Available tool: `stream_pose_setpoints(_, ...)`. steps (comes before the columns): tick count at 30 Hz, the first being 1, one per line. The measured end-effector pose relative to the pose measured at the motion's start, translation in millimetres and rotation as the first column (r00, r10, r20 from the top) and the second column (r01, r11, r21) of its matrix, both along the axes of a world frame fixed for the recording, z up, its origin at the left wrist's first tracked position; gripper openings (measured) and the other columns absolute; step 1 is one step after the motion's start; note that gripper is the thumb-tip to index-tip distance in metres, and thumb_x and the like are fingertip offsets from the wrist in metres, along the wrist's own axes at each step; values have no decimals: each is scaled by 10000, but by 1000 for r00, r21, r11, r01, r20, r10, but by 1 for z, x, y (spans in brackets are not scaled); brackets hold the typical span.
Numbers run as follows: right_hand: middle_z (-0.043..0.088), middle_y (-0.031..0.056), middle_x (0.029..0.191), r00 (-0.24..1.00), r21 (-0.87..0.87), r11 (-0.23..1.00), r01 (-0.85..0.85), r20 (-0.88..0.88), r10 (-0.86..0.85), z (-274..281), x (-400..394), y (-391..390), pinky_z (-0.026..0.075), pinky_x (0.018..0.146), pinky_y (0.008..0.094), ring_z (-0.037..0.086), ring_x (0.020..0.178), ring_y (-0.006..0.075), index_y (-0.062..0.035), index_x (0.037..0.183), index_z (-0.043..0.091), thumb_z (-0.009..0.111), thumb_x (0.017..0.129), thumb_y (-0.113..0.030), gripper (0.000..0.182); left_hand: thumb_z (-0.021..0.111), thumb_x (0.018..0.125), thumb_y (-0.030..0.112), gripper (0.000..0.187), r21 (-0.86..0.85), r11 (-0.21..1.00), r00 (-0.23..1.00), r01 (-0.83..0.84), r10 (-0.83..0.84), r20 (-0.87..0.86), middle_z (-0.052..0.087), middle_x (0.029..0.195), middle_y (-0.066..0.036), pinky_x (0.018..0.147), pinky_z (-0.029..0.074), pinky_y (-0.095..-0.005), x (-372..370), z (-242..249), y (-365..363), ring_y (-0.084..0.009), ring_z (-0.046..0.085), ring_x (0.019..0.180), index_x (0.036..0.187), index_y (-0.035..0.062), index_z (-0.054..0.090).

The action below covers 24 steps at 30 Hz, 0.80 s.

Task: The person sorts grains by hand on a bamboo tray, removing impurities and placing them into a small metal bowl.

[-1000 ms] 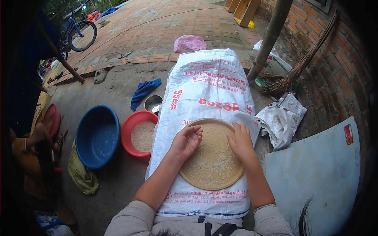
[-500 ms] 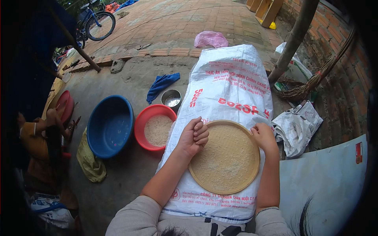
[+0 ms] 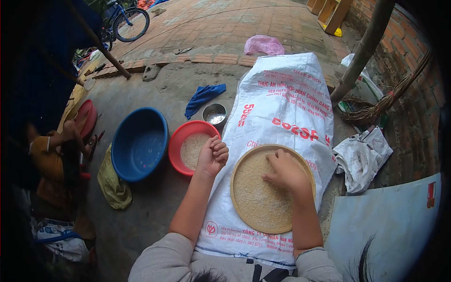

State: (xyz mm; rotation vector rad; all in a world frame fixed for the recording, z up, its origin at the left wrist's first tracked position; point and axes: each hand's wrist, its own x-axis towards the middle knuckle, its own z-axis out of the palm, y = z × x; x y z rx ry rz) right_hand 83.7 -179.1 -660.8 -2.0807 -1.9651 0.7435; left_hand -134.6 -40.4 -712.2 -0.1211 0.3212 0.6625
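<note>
A round woven tray (image 3: 237, 167) with pale grains of rice (image 3: 260, 199) spread over it lies across my lap, on a white printed sack (image 3: 282, 108). Over the tray's upper right, my right hand (image 3: 287, 170) reaches down to the grains, its thumb apart from its bent fingers. My left hand (image 3: 213, 156) is curled into a fist, palm side up, left of the tray and beside the red basin (image 3: 174, 149). Whatever the fist may hold is hidden. More rice (image 3: 191, 150) lies inside the red basin.
A blue tub (image 3: 123, 141) stands left of the red basin, and a metal bowl (image 3: 206, 120) behind it. A blue cloth (image 3: 204, 97) lies nearby. Another person (image 3: 49, 157) sits at the far left. A wooden post (image 3: 364, 51) and crumpled white sack (image 3: 361, 157) are at right.
My left hand has moved left, away from the tray's rim toward the red basin. My right hand has gone from the right rim to over the grains. The view has shifted slightly.
</note>
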Motion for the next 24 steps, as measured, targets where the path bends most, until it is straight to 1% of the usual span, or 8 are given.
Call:
stream_pose_setpoints(3, 478, 218, 1187, 1000, 18, 1000, 2, 5, -2, 2, 1, 3, 432, 945, 441, 465, 1111, 400, 14, 1154, 526, 792, 695, -236, 587, 462, 963, 187, 352, -78, 997, 998, -17, 22, 62, 402, 576, 24, 384, 270, -211, -11, -24, 9, -66, 346, 468, 621, 124, 408)
stream_pose_setpoints(5, 472, 216, 1192, 1000, 20, 1000, 3, 8, -3, 0, 0, 5, 436, 944, 439, 461, 1117, 399, 12, 1157, 522, 800, 682, -225, 600, 457, 963, 161, 253, -88, 994, 996, -69, 65, -57, 517, 691, -27, 430, 360, -199, -12, -38, 17, -86, 458, 536, 731, 73, 506)
stream_pose_setpoints(6, 467, 215, 1196, 1000, 24, 1000, 7, 14, -7, 0, 0, 6, 440, 944, 437, 456, 1124, 398, 10, 1161, 518, 809, 668, -215, 614, 457, 963, 161, 253, -89, 994, 996, -70, 65, -55, 517, 691, -27, 430, 360, -199, -11, -44, 20, -86, 458, 536, 731, 73, 506)
stream_pose_setpoints(8, 464, 214, 1198, 999, 0, 1000, 22, 35, -22, 2, -5, 9, 445, 945, 436, 454, 1125, 398, 10, 1160, 517, 811, 664, -205, 615, 453, 955, 115, 173, -57, 975, 954, -213, 195, -228, 587, 902, -112, 563, 499, -215, -9, -50, 28, -153, 574, 709, 902, -13, 556)
stream_pose_setpoints(9, 461, 213, 1200, 998, -24, 999, 37, 55, -35, 2, -7, 11, 449, 946, 436, 452, 1127, 399, 11, 1159, 516, 813, 660, -195, 616, 453, 955, 115, 173, -51, 975, 953, -215, 198, -227, 587, 902, -112, 563, 499, -215, -6, -52, 33, -153, 574, 709, 902, -13, 556)
stream_pose_setpoints(11, 467, 205, 1189, 998, -15, 1000, 25, 57, -24, -2, -8, 13, 435, 948, 431, 455, 1111, 389, 1, 1188, 507, 814, 655, -200, 647, 466, 946, 52, 159, -53, 960, 906, -276, 241, -348, 573, 1053, -176, 740, 565, -259, -2, -58, 40, -230, 606, 889, 990, -79, 545)
stream_pose_setpoints(14, 472, 198, 1175, 998, -12, 1000, 18, 56, -17, -4, -9, 16, 423, 945, 426, 458, 1089, 379, -10, 1209, 500, 815, 648, -198, 670, 484, 942, 9, 161, -39, 961, 896, -275, 241, -374, 544, 1110, -209, 843, 570, -295, 1, -73, 55, -274, 592, 975, 1037, -117, 518)
stream_pose_setpoints(24, 472, 196, 1174, 999, -14, 999, 29, 26, -28, 0, -8, 29, 428, 936, 428, 453, 1088, 381, -17, 1193, 498, 823, 629, -183, 672, 451, 938, -59, 225, -56, 959, 814, -277, 203, -545, 524, 1159, -234, 932, 554, -324, 23, -93, 96, -343, 562, 1103, 1142, -151, 473)
